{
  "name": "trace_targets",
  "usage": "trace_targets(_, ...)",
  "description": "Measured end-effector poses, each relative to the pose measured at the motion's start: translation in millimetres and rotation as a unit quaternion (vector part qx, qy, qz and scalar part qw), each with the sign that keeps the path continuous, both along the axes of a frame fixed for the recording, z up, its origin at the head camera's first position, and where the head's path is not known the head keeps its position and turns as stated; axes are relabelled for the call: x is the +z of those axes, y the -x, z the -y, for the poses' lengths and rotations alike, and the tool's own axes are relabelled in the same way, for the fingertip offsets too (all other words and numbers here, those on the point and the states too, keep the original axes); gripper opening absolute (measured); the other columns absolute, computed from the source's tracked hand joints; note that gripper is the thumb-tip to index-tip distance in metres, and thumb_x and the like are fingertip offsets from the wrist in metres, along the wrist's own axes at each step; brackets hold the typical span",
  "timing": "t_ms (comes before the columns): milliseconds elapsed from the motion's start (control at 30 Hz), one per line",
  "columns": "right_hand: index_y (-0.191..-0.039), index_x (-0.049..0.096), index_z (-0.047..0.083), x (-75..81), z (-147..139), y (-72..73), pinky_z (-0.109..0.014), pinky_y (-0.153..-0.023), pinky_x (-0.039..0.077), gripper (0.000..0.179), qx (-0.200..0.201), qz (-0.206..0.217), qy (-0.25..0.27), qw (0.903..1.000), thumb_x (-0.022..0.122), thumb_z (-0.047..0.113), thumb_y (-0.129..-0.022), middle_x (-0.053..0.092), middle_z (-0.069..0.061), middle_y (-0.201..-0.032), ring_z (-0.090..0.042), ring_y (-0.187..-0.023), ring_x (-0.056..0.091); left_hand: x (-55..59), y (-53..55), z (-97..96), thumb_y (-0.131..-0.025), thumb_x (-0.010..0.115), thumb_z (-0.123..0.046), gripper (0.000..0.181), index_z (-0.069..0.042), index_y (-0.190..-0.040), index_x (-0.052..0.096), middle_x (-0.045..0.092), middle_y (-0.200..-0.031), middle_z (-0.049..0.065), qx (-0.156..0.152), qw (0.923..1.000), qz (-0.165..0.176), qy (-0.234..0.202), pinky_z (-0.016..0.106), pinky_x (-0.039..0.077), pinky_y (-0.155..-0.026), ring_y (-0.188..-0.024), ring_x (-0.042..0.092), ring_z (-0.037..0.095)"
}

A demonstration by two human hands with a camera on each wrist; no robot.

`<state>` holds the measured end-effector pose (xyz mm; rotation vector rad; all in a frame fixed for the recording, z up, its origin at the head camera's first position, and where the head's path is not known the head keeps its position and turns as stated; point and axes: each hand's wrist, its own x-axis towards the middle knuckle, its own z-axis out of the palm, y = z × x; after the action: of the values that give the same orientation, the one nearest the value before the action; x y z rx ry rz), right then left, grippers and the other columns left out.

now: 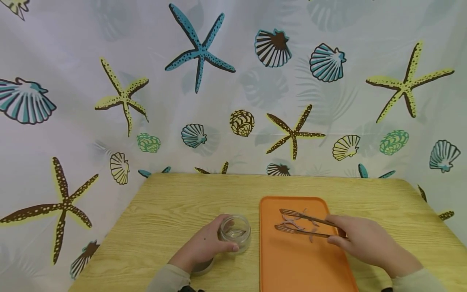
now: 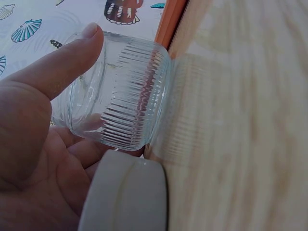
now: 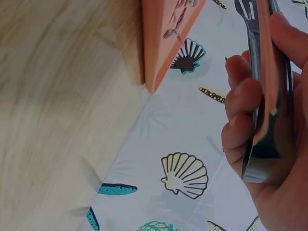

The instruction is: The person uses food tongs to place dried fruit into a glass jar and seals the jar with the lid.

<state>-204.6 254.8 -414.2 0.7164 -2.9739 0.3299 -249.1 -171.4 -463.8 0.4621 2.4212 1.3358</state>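
Note:
My left hand (image 1: 209,243) curls its thumb and fingers round a clear ribbed glass jar (image 1: 242,243), which stands upright on the table just left of an orange tray (image 1: 292,265). My right hand (image 1: 372,243) grips metal tongs (image 3: 269,115) with slotted ends. The tongs' two arms are spread apart over the far part of the tray. Around their ends lie several thin, pale purplish strips (image 1: 290,222). In the right wrist view, fingers and thumb wrap the tongs near their joined end, and a few strips (image 3: 178,21) show on the tray.
Under my left wrist, close to the jar, sits a low, round-edged piece like a lid (image 2: 127,192). The wood-grain table (image 1: 175,202) ends at the back against a curtain (image 1: 219,93) printed with starfish and shells. The tray's raised rim (image 1: 260,243) runs beside the jar.

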Motion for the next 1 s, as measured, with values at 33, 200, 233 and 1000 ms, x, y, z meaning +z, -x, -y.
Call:
trace_targets(33, -0.127, 0.067, 0.020, -0.3, -2.1, -0.6, -0.026, -0.053, 0.037, 0.041, 0.001, 0.001, 0.002, 1.0000, 0.072, 0.041, -0.093, 0.046, 0.021, -0.072, 0.001, -0.058, 0.041, 0.0, -0.1, 0.0, -0.080, 0.085, -0.048, 0.100, -0.012, -0.157, 0.032, 0.051, -0.149, 0.009, 0.000, 1.0000, 0.000, 0.000, 0.057, 0.035, -0.109, -0.138, 0.045, 0.032)
trace_targets(200, -0.122, 0.070, 0.019, -2.9, -11.7, -3.5, -0.025, -0.052, 0.036, 0.036, 0.007, 0.007, 0.001, 1.0000, 0.072, 0.040, -0.093, 0.046, 0.022, -0.070, 0.002, -0.057, 0.040, -1.3, -0.1, 0.3, -0.080, 0.085, -0.048, 0.101, -0.012, -0.158, 0.032, 0.051, -0.149, 0.009, 0.001, 1.0000, -0.004, 0.000, 0.057, 0.035, -0.109, -0.137, 0.045, 0.032)
trace_targets(233, -0.122, 0.071, 0.019, -3.6, -13.5, -4.0, -0.025, -0.053, 0.036, 0.036, 0.006, 0.006, -0.001, 1.0000, 0.072, 0.040, -0.093, 0.047, 0.023, -0.070, 0.002, -0.058, 0.040, -1.8, 0.0, 0.3, -0.080, 0.085, -0.048, 0.101, -0.012, -0.158, 0.032, 0.051, -0.149, 0.009, 0.001, 1.0000, -0.004, 0.000, 0.057, 0.036, -0.109, -0.137, 0.045, 0.032)
trace_targets(1000, -0.123, 0.074, 0.023, -17.2, -30.2, -0.3, -0.040, -0.070, 0.055, 0.036, -0.005, -0.002, -0.020, 0.9998, 0.074, 0.040, -0.092, 0.073, 0.008, -0.107, -0.011, -0.087, 0.068, -0.3, 0.1, -0.3, -0.079, 0.086, -0.048, 0.102, -0.012, -0.158, 0.032, 0.052, -0.148, 0.008, 0.008, 0.9999, 0.001, 0.011, 0.057, 0.035, -0.109, -0.138, 0.044, 0.031)
